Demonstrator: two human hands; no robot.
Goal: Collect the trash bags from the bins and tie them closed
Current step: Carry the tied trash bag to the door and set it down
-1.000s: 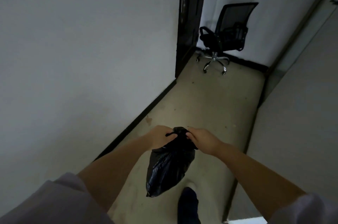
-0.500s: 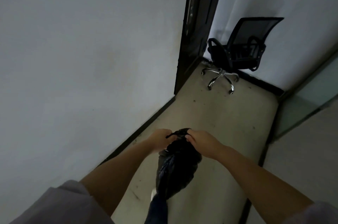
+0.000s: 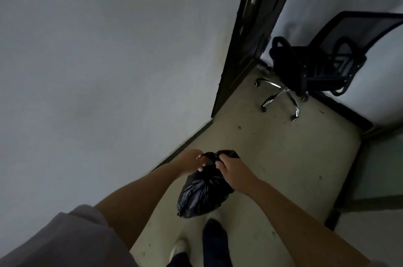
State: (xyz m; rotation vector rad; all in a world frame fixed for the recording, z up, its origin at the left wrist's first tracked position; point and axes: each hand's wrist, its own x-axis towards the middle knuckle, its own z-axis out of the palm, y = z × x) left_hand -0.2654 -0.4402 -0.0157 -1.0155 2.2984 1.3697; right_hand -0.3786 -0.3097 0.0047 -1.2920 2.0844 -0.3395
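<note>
Done so far: one trash bag (image 3: 204,192) is already out of its bin and carried in a corridor; no bin is in view.
In hand now: tying the neck, as I judge it; the top of the bag is gathered into a bunch between the two hands.
Knot: cannot tell whether one is finished; the bunch is partly hidden by the fingers.
Left to do: pull the tie tight if it is not yet tight, then fetch bags from any other bins, whose number the view does not show.
Left hand (image 3: 192,161): at 9 o'clock of the bunch, fingers curled and pinching a strip of the plastic.
Right hand (image 3: 233,168): at 3 o'clock of the bunch, fingers curled round the other strip, thumb pressed on it.
Bag's place: hanging free in the air in front of the body, above the floor (image 3: 283,157) and the feet, at 6 o'clock of the view's centre.
Bag's look: black, thin, glossy and creased, pleats running up to the neck; the rounded lower part looks only lightly filled.
Beyond: office chair (image 3: 314,70) at 2 o'clock, well apart from the bag, beside a dark door frame (image 3: 246,48).
</note>
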